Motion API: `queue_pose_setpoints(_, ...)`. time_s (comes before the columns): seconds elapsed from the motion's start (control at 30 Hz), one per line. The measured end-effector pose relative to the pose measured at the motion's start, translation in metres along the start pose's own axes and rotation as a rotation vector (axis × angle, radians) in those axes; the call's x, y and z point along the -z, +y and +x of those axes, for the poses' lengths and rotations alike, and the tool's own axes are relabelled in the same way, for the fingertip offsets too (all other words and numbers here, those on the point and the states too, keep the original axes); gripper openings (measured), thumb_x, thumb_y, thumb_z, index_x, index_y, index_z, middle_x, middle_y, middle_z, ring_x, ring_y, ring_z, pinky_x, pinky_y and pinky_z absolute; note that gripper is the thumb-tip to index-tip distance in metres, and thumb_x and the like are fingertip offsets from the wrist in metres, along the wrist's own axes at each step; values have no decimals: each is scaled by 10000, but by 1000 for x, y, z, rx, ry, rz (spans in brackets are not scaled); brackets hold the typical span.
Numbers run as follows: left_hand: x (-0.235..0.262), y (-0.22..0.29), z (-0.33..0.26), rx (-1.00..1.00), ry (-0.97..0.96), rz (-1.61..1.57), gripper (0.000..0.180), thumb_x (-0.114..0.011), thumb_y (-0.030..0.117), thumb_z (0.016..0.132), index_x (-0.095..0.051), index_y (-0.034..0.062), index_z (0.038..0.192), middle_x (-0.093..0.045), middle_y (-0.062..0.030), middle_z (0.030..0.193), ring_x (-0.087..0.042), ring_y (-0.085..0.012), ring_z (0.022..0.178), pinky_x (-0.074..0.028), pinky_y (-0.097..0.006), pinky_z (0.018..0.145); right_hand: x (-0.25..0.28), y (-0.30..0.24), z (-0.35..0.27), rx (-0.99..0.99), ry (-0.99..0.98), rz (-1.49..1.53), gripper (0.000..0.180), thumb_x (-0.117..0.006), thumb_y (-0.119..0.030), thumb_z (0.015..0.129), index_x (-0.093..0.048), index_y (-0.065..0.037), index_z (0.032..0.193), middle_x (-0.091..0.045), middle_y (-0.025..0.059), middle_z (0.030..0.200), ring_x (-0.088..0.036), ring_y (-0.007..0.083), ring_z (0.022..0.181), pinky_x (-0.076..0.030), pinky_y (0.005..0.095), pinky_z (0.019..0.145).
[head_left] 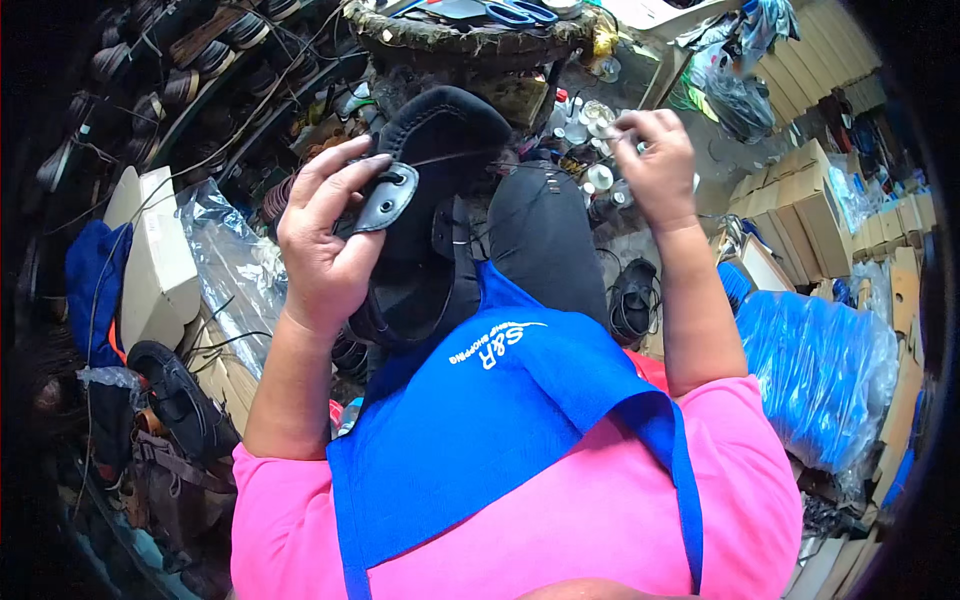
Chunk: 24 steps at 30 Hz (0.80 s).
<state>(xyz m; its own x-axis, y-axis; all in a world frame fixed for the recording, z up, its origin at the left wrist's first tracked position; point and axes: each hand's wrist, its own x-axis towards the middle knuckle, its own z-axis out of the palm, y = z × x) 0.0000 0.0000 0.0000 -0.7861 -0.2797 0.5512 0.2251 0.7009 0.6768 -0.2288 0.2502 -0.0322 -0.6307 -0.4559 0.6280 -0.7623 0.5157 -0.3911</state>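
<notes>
Left hand (325, 245) raised, fingers (345, 175) curled over and pinching a small dark leather tab (388, 198) with one metal eyelet, pressing it against the black shoe (435, 170). Right hand (655, 165) raised opposite, fingers (622, 125) pressed together, pinching the end of one thin thread (470, 158). Thread stretched taut from the tab across to the right hand.

One shoe in hand: black, rounded at the toe, matte and soft-looking, held upright over the lap with the toe pointing away, its lower part resting against the edge of the blue apron (500, 400). Tab lying flat on the shoe's left side, glossier than the rest, pointed at its lower end.

Below, one blue apron with white printing, worn over a pink shirt (640, 510). One knee in dark trousers (545, 240) just behind the shoe.

Further out, one round woven tray (470, 40) at the top, carrying one pair of blue-handled scissors (520, 12). A cluster of small clear bottles (590, 120) near the right hand, too crowded to count. One black sandal (180, 395) on the floor at the left, one dark shoe (632, 300) on the floor at the right. Stacked cardboard boxes (810, 190) at the right, beside one large bundle wrapped in blue plastic (820, 370). One white box (155, 260) at the left, with a clear plastic bag (230, 260) just beside it.
</notes>
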Motion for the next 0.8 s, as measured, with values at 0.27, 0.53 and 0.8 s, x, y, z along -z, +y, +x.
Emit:
queue_pose_setpoints(0.27,2,-48,-13,397,43,-358,306,-554,-72,714,-614,-41,1012,-623,-76,979,-598,-114,865,-472,-233,779,35,44,21,-692,107,1351,156,-530,-109,929,-595,-33,1048,-645,77,880,-611,153,765,-505,275,689)
queue_pose_setpoints(0.53,-10,-124,-28,854,-23,-712,229,-588,21,724,-616,1,950,-629,-32,829,-582,-98,728,-470,-225,698,81,122,22,-818,385,1495,193,-559,-111,915,-575,-10,1078,-609,104,916,-578,188,783,-513,387,769)
queue_pose_setpoints(0.8,-24,-132,-30,946,-85,-782,249,-598,43,714,-614,-8,958,-635,-52,843,-589,-126,741,-473,-240,724,73,83,37,-531,201,1120,293,-515,-91,936,-487,-30,1221,-553,116,936,-530,110,749,-457,277,638)
